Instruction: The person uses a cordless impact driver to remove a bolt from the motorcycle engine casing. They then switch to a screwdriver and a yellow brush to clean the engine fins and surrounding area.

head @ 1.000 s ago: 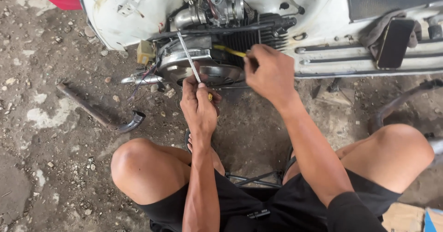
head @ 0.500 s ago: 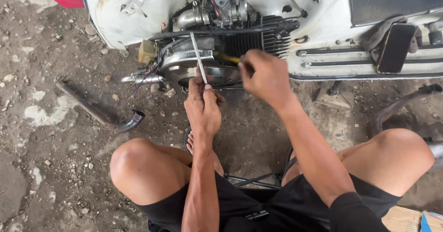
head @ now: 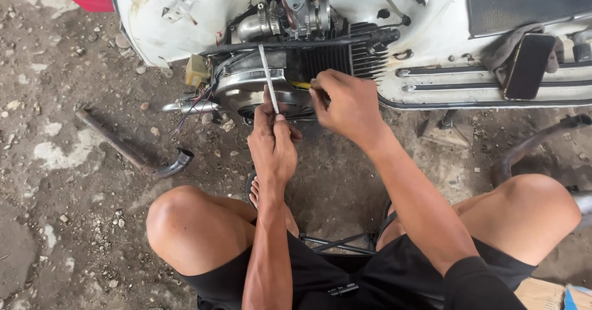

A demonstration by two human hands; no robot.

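Your left hand pinches a metal rod; your right hand grips a yellow tool at the engine.

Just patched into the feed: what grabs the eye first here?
The exposed engine of a white scooter at top centre. The left hand holds a thin metal rod against it, while the right hand grips a yellow-handled tool beside it. A bent pipe lies on the ground, left.

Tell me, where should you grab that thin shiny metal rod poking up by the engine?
Grip the thin silver metal rod at its lower end, coming from below, where the left hand pinches it. Its upper length lies against the grey engine cover, so only the bottom stands free.
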